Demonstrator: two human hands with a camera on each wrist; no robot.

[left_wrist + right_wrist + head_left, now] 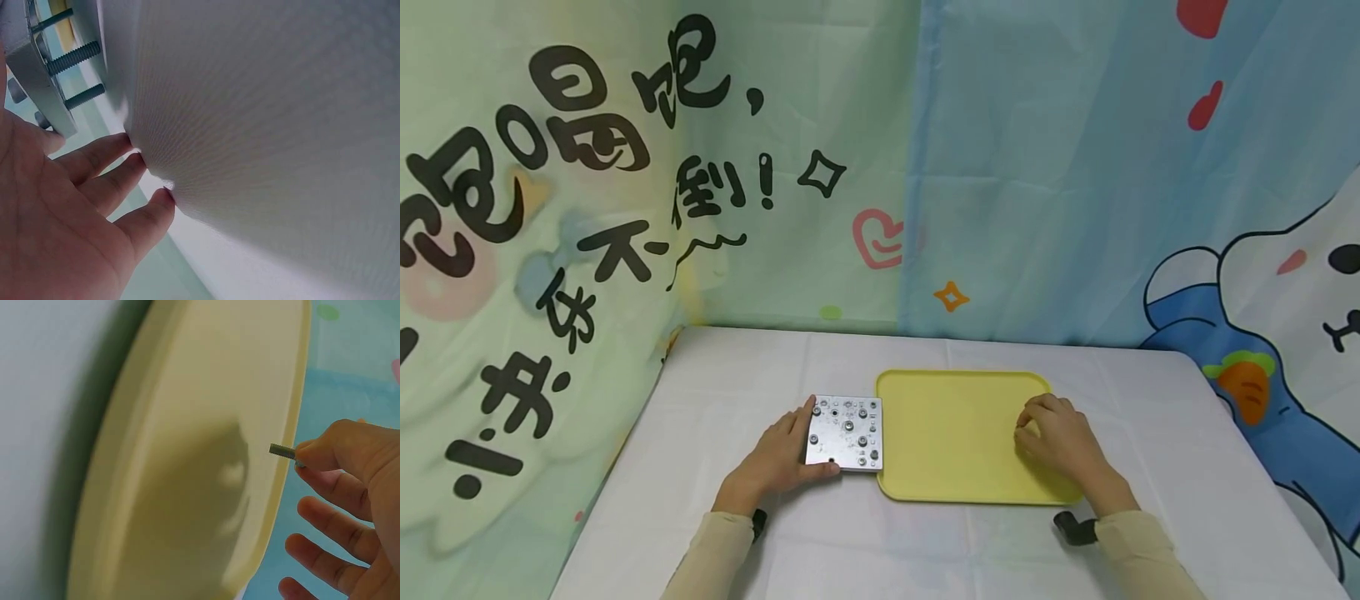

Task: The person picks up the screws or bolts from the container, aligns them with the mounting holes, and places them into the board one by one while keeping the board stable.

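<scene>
A square silver metal plate [832, 427], dotted with several bolt heads, lies at the left edge of a yellow tray [955, 433]. My left hand [781, 454] holds the plate by its left side and near edge, thumb in front. In the left wrist view, threaded bolts [75, 58] stick out from the plate's underside, and the other fingertips touch the white cloth. Over the tray's right part, my right hand [1062, 437] pinches a small bolt [282, 450] between thumb and index finger, its threaded end pointing away. The remaining fingers are loosely bent.
A white cloth [970, 550] covers the table. Printed curtains [1037, 167] hang behind and along the sides. Both wrists carry dark camera mounts [1075, 528] close to the tabletop.
</scene>
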